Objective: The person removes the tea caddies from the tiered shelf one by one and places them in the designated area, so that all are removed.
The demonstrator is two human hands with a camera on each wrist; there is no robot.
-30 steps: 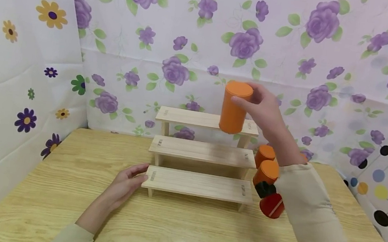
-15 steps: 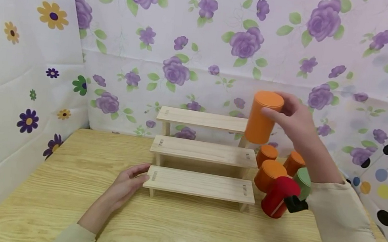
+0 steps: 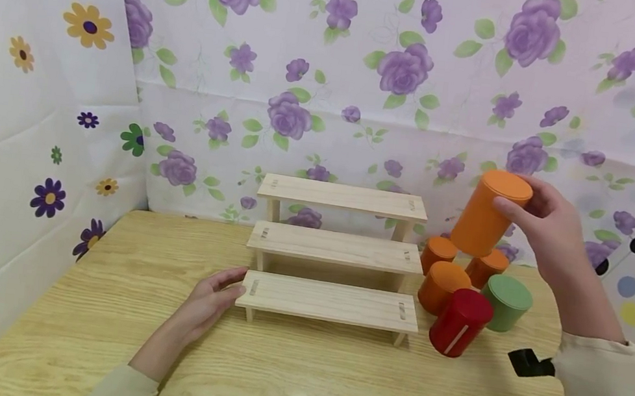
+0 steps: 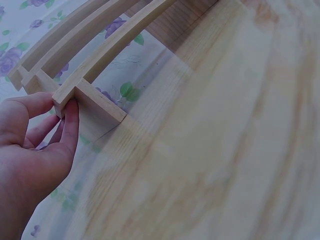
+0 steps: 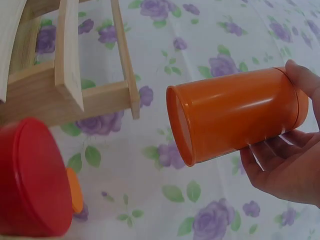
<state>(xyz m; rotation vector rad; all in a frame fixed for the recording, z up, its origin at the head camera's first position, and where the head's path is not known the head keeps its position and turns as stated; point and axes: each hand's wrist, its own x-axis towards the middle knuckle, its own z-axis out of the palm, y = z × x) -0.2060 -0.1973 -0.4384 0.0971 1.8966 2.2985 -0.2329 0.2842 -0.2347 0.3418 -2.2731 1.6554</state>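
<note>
A tall orange canister (image 3: 482, 220) is in my right hand (image 3: 557, 235), gripped near its upper end. It tilts in the air above several shorter canisters at the right. In the right wrist view the thumb and fingers wrap the far end of the orange canister (image 5: 232, 115). My left hand (image 3: 201, 309) pinches the left end of the lowest step of a three-tier wooden rack (image 3: 329, 302). The left wrist view has the thumb on the edge of the rack (image 4: 97, 60) and fingers under it. All three steps of the rack are bare.
Right of the rack stand a red canister (image 3: 460, 323), a green canister (image 3: 507, 302) and shorter orange canisters (image 3: 444, 287), close together on the wooden table (image 3: 250, 373). A floral cloth (image 3: 324, 140) hangs behind the rack.
My right hand has carried the orange canister from above the rack's top step to the right and lower, tilting it. The canisters beneath have come into fuller view. My left hand has stayed put.
</note>
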